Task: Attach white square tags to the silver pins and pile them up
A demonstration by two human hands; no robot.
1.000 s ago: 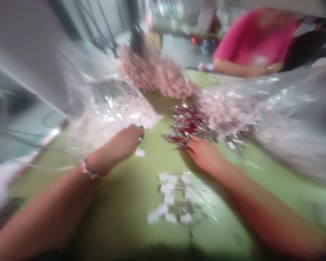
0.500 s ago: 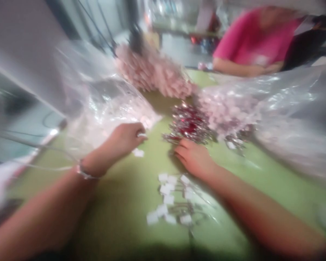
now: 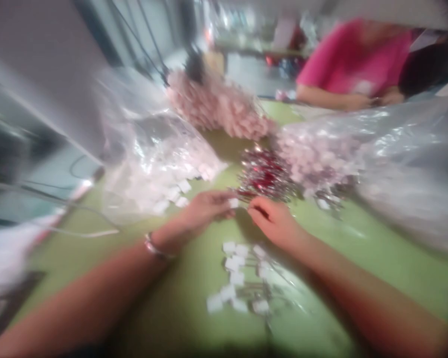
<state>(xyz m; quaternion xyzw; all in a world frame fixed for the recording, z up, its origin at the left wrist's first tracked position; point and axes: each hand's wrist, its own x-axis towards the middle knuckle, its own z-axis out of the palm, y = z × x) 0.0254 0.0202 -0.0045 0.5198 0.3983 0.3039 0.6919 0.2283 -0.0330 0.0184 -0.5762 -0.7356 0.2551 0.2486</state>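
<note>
The left hand (image 3: 205, 211) has been moved rightward; a white tag (image 3: 233, 203) is pinched by its fingers, near the right hand (image 3: 271, 219), whose fingers are curled, their content unclear.

Here's the green desk (image 3: 186, 278), a big grey panel (image 3: 52, 64) slanting down upper left, and blurred, cluttered shelving (image 3: 257, 47) across the back.

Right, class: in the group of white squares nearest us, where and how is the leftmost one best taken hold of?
The leftmost white square is probably best pinched by its left edge, coming from the left: it looks small and flat, green table borders that side, and other white squares crowd its right.
</note>
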